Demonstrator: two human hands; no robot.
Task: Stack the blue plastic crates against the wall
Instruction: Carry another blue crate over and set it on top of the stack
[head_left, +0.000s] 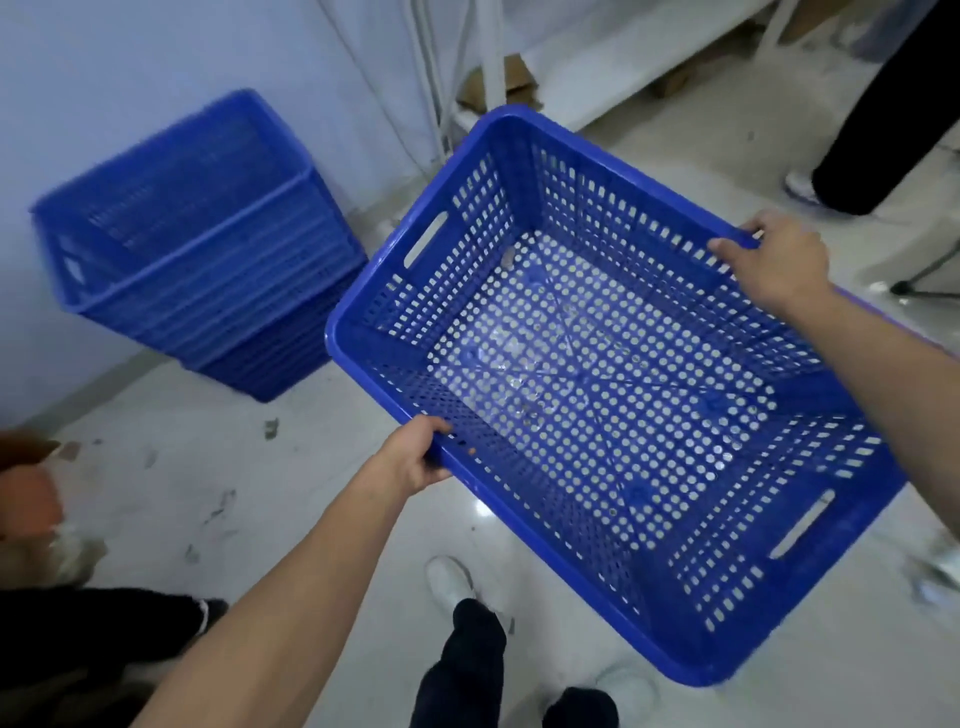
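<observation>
I hold an empty blue perforated crate in the air in front of me, tilted, its open side up. My left hand grips the near long rim. My right hand grips the far long rim. A stack of several nested blue crates stands on the floor against the pale wall at the upper left, a short way left of the held crate.
A white metal shelf frame with cardboard stands at the back. A person's dark trouser leg and shoe are at the upper right. My own legs and white shoes are below. Brown clutter lies at the left edge.
</observation>
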